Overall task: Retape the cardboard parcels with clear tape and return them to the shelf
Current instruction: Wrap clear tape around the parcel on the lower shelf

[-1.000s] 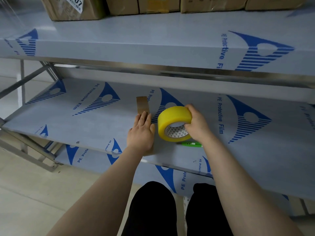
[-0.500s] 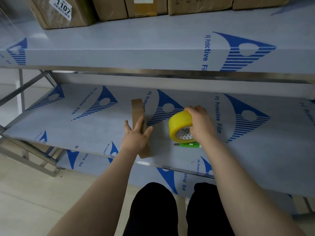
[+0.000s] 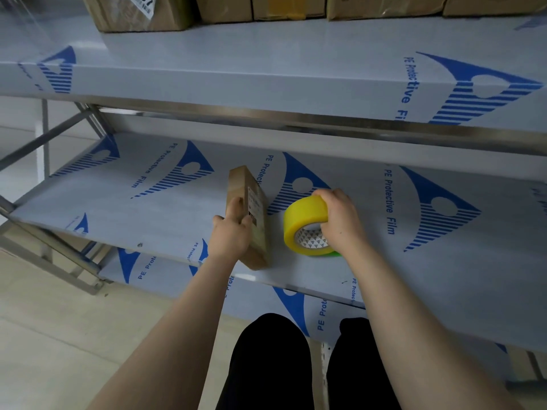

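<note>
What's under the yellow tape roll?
A green sliver peeks out below the roll, on the shelf. The roll and right hand cover the rest, so it can't be identified.

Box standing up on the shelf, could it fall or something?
Maybe.
1. The parcel is tipped up on an edge close to the front of the middle shelf, steadied only by the left hand. It could slip and drop to the floor.
2. The right hand grips the tape roll above a green thing, mostly hidden, near the same front edge. Moving the roll might knock it off.
</note>
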